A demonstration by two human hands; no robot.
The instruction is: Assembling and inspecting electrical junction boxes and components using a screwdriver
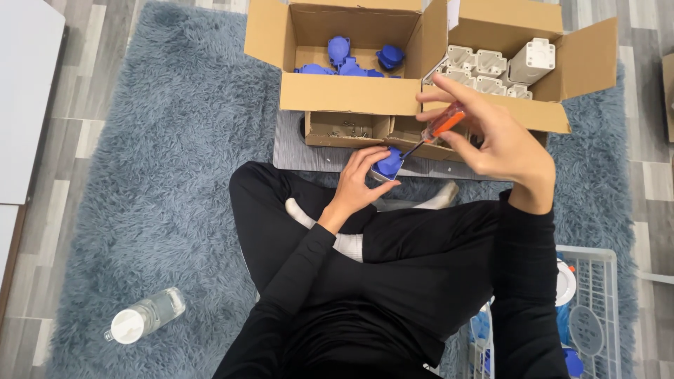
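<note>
Left hand (354, 184) holds blue socket (388, 163) below brown cardboard boxes (337, 91).

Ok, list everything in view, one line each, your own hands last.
rug: one, grey-blue shaggy, on the wood floor.
left box: one, brown cardboard, open, on the rug ahead.
blue parts: several, blue, inside the left box.
right box: one, brown cardboard, open, beside the left box.
white housings: several, off-white, inside the right box.
small tray: one, cardboard, holding small metal pieces.
bottle: one, clear with white cap, lying on the rug.
basket: one, white wire, lower right.
left hand: holds a blue socket piece.
right hand: holds an orange-handled screwdriver, tip at the socket piece.
</note>
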